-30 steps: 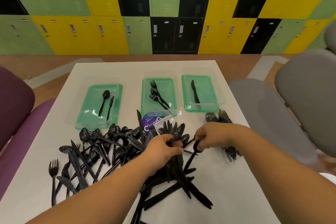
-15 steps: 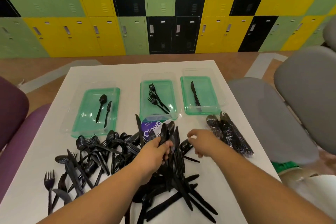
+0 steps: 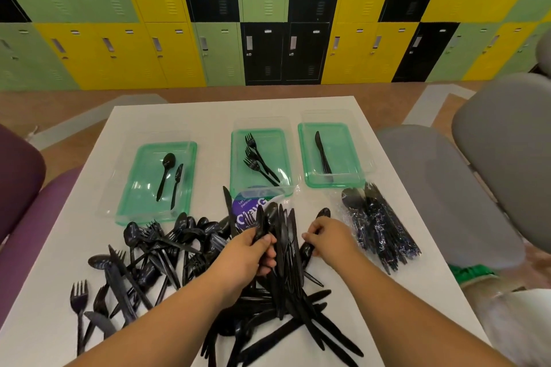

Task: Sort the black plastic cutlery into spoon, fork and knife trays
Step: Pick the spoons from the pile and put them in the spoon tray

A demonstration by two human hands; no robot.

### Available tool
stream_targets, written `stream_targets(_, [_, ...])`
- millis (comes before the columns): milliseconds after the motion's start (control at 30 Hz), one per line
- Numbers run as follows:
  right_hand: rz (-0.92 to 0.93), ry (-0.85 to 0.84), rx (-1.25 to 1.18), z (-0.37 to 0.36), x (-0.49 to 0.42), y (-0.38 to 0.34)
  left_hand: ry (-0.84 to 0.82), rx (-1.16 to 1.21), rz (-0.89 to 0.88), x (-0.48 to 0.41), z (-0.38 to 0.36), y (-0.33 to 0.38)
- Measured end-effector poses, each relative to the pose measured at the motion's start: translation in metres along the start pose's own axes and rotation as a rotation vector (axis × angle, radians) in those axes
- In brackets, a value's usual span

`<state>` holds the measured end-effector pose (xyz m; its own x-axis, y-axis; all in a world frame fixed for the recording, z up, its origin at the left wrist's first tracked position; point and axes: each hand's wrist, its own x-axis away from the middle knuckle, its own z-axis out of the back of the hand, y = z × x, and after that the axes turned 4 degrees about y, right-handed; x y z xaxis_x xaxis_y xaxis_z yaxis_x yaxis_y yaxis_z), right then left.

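Here, left hand (image 3: 247,253) fingers curled round a cutlery bundle (image 3: 283,247) (upright), right hand (image 3: 331,238) fingers pinching a spoon (image 3: 307,250).

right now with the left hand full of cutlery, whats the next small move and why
Probably have the right hand pinch one piece out of the bunch that the left hand grips upright. The bunch looks mixed, with a spoon bowl among flat blades, so it cannot go into one tray as it is. The right hand's fingers are already beside it.
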<state>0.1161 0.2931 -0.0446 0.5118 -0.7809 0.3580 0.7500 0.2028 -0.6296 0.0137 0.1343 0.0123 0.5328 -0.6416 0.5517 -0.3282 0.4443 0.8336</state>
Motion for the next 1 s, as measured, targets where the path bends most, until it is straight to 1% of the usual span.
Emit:
stream_targets(133, [0.068, 0.020, -0.110, 0.014, 0.005, -0.008, -0.024, -0.020, 0.006, -0.004, -0.007, 0.001])
stream_targets(300, [0.256, 0.093, -0.047, 0.040, 0.021, -0.034, 0.017, -0.034, -0.014, -0.004, -0.021, 0.008])
stream_targets(400, [0.290, 0.056, -0.042, 0.049, 0.025, -0.049, -0.002, -0.023, -0.017, -0.003, -0.029, 0.012])
stream_targets(467, [0.271, 0.038, -0.046, 0.052, 0.024, -0.050, 0.016, -0.036, -0.012, -0.004, -0.031, 0.014])
stream_targets(533, [0.192, 0.035, -0.064, 0.052, 0.021, -0.041, 0.085, -0.090, -0.022, -0.007, -0.029, 0.012])
stream_targets(567, [0.144, 0.039, -0.031, 0.050, 0.020, -0.034, 0.114, -0.099, -0.026, -0.008, -0.026, 0.010])
stream_targets(667, [0.066, 0.024, 0.218, 0.036, 0.022, -0.013, 0.140, -0.097, -0.019, -0.008, -0.017, 0.002])
stream_targets(733, [0.030, 0.037, 0.343, 0.022, 0.025, -0.003, 0.136, -0.137, -0.029, -0.005, -0.011, -0.004])
stream_targets(833, [-0.030, 0.058, 0.439, 0.008, 0.024, 0.006, 0.100, -0.163, -0.048, 0.001, -0.005, -0.010])
stream_targets(1000, [0.024, 0.146, 0.420, -0.004, 0.025, 0.009, 0.029, -0.140, -0.043, 0.014, 0.003, -0.021])
